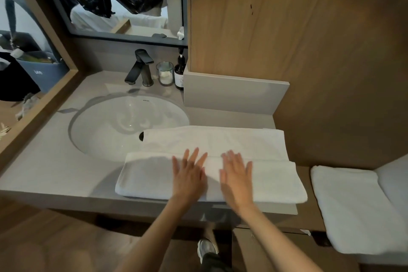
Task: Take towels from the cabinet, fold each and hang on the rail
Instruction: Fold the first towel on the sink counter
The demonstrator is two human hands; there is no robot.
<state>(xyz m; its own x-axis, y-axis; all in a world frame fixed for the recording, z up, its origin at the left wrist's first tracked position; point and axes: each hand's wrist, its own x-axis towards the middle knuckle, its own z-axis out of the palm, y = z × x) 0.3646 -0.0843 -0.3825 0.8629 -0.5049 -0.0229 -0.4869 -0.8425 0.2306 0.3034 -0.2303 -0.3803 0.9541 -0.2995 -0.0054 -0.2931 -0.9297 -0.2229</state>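
Note:
A white towel (pixel 254 146) lies on the grey vanity counter (pixel 50 170), partly over the right side of the basin. Its near part is folded over into a thick band along the counter's front edge. My left hand (pixel 188 174) and my right hand (pixel 237 175) rest flat on that folded band, side by side near its middle, fingers spread, holding nothing. A second white towel (pixel 351 207), folded, hangs at the right below the counter. What it hangs on is hidden.
The oval white sink (pixel 114 126) sits left of the towel, with a black faucet (pixel 140 68), a glass (pixel 165 73) and a dark pump bottle (pixel 179 73) behind it. A wooden wall panel (pixel 309 40) rises at the right, and a mirror (pixel 123 0) hangs above.

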